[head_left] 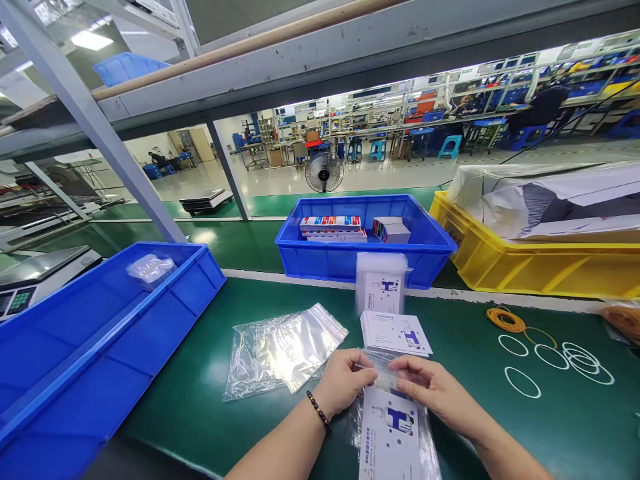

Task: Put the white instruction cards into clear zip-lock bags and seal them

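Note:
Both hands are at the top end of a clear plastic bag near the front of the green table. Inside or under its film lies a white printed leaflet with a blue picture. My left hand, with a beaded bracelet at the wrist, pinches the bag's left edge. On the other side my right hand grips it between thumb and fingers. Just beyond lies a stack of similar leaflets. Behind that, bagged leaflets lean on a blue bin. Flat empty bags lie left of my hands.
A blue bin with printed boxes stands ahead; a long blue bin is at left. At right are a yellow crate, white rings and orange rubber bands. A metal shelf beam crosses overhead.

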`<action>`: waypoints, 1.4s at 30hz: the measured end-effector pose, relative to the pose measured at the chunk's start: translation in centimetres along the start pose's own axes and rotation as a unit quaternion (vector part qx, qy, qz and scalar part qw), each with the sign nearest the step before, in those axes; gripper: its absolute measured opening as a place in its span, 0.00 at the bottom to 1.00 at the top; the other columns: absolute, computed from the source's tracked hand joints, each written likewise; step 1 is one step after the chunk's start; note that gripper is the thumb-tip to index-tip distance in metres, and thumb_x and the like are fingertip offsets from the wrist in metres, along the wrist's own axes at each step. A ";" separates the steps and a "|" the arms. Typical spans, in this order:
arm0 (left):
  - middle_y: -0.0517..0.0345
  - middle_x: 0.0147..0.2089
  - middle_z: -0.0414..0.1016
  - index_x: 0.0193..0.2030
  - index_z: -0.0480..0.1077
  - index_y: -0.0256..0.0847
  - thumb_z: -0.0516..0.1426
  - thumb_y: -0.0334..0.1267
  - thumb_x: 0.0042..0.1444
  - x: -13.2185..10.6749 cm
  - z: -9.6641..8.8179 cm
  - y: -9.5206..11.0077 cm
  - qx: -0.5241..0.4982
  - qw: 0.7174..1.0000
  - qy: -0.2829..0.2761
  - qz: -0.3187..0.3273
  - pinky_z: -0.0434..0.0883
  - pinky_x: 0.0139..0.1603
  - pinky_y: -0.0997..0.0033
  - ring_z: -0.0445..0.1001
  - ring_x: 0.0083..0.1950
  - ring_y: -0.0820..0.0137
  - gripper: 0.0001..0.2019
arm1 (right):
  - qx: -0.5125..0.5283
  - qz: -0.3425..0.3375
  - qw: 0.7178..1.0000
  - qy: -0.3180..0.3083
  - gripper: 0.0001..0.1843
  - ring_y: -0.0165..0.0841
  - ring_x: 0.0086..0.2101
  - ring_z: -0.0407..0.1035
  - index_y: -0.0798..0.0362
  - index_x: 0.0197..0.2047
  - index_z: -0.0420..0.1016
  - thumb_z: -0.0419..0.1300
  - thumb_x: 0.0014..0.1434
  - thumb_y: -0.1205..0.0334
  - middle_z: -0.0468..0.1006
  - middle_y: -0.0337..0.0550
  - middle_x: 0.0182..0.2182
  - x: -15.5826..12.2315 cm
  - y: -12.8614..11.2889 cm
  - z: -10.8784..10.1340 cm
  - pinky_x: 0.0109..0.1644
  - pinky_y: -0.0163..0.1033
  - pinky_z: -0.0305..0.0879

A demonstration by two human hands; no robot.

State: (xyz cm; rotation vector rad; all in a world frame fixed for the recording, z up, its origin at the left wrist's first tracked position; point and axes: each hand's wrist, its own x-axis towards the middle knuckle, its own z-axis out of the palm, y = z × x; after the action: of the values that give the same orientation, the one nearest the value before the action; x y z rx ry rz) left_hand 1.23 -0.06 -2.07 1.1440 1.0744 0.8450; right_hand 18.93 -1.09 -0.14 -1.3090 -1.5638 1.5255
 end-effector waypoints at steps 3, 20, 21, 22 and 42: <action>0.65 0.19 0.64 0.19 0.65 0.35 0.56 0.33 0.38 0.0 0.0 0.0 0.023 1.000 0.007 0.016 0.58 0.23 0.78 0.60 0.21 0.78 0.04 | -0.029 -0.017 0.999 0.001 0.18 0.32 0.24 0.65 0.53 0.22 0.67 0.58 0.47 0.45 0.68 0.37 0.20 0.0 -0.3 0.3 0.28 0.37 0.63; 0.58 0.29 0.72 0.28 0.72 0.36 0.58 0.36 0.46 -0.5 -0.5 0.5 0.180 0.977 -0.029 0.114 0.65 0.34 0.73 0.67 0.32 0.71 0.05 | -0.220 -0.174 0.957 0.069 0.16 0.32 0.25 0.65 0.50 0.22 0.64 0.49 0.57 0.53 0.70 0.40 0.22 0.1 0.2 1.2 0.27 0.36 0.63; 0.57 0.32 0.72 0.31 0.72 0.37 0.57 0.38 0.48 -0.4 -0.9 0.7 0.213 0.967 -0.016 0.140 0.66 0.37 0.72 0.68 0.35 0.70 0.07 | -0.229 -0.183 0.953 0.075 0.16 0.33 0.25 0.66 0.50 0.22 0.65 0.49 0.57 0.53 0.70 0.40 0.23 0.1 0.3 1.0 0.28 0.36 0.64; 0.55 0.34 0.73 0.34 0.72 0.38 0.56 0.39 0.50 -0.4 -1.3 0.9 0.249 0.955 0.010 0.163 0.66 0.40 0.70 0.68 0.38 0.68 0.08 | -0.236 -0.190 0.949 0.082 0.16 0.34 0.26 0.67 0.49 0.23 0.67 0.49 0.57 0.53 0.71 0.41 0.24 0.1 0.3 0.7 0.29 0.37 0.64; 0.44 0.38 0.69 0.32 0.71 0.33 0.50 0.22 0.47 1.0 -3.4 0.2 0.631 0.763 0.138 0.040 0.64 0.40 0.65 0.66 0.43 0.60 0.10 | -0.269 -0.201 0.918 0.210 0.16 0.39 0.33 0.70 0.47 0.28 0.71 0.50 0.56 0.47 0.76 0.45 0.30 0.6 1.8 0.2 0.36 0.41 0.68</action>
State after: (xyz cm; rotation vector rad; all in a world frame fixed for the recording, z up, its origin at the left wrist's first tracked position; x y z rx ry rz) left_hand -1.69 1.87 -2.28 2.2210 1.9601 0.2378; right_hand 18.97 -0.88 -2.00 -1.3631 -1.8689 0.5258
